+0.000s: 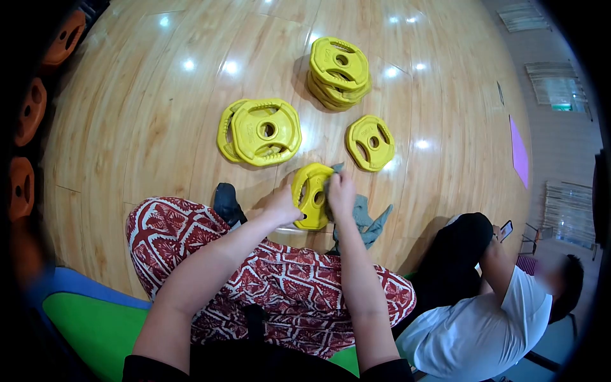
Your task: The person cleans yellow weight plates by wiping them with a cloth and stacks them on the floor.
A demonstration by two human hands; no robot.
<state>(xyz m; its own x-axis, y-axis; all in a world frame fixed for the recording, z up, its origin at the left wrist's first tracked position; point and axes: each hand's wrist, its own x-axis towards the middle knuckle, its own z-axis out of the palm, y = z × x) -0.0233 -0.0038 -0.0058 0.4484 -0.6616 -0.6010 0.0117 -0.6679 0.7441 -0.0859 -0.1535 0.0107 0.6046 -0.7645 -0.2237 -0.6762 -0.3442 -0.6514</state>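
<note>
Between my hands a yellow weight plate [309, 197] is held up, tilted, just in front of my crossed legs. My left hand [282, 205] grips its left side, with the fingers partly hidden by the plate. On the right side my right hand [342, 194] is closed on a grey-green cloth [364, 223] and presses it against the plate; the rest of the cloth hangs down to the right. Beyond the held plate, two overlapping yellow plates [245, 121] lie on the left, and a single yellow plate [374, 148] lies on the right.
Farther off stands a stack of several yellow plates [339, 63] on the wooden floor [159, 127]. Orange plates [32, 111] line the far left. At right, a seated person [464, 305] in a white shirt holds a phone [506, 230]. A black shoe [227, 202] is near my left hand.
</note>
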